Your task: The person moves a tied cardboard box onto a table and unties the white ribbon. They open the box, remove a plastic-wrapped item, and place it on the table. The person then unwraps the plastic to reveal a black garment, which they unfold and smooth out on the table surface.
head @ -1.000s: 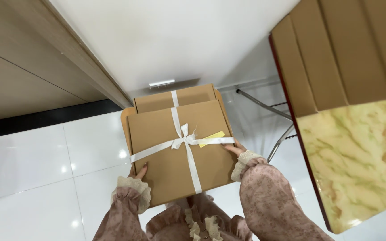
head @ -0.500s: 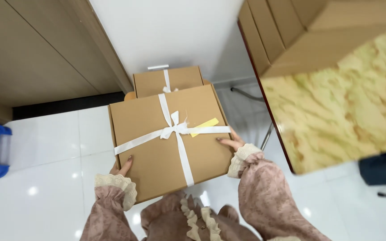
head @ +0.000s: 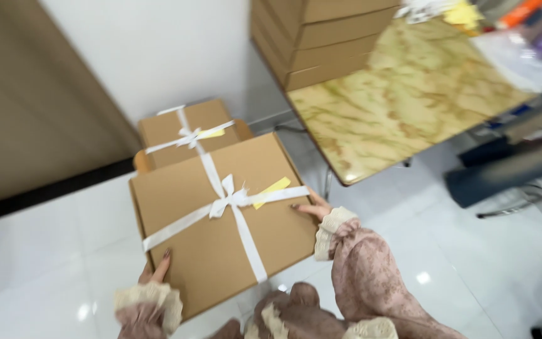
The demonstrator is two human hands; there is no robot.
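The person holds a flat brown box (head: pixel 221 229) up in the air, above the white floor (head: pixel 51 251). The box is closed and tied with a white ribbon (head: pixel 230 201) that crosses in a bow on the lid. A small yellow tag (head: pixel 271 192) sticks out by the bow. So the wrapping looks done.

The left hand (head: pixel 154 271) is at the near left corner of the box, fingers closed on its edge, with most of the hand hidden under it. The right hand (head: pixel 312 208) presses on the right edge, fingers bent onto the lid. Both hands grip the box tight between them.

Just past it, lower down by the white wall (head: pixel 158 56), sits a second box (head: pixel 189 130) tied the same way, with its own bow and yellow tag. It rests on something brown that I cannot make out.

To the right stands a marble-look tabletop (head: pixel 403 107) with a stack of plain brown boxes (head: pixel 308 37) on it. Those have no ribbon yet, I think, so more tying may be left.
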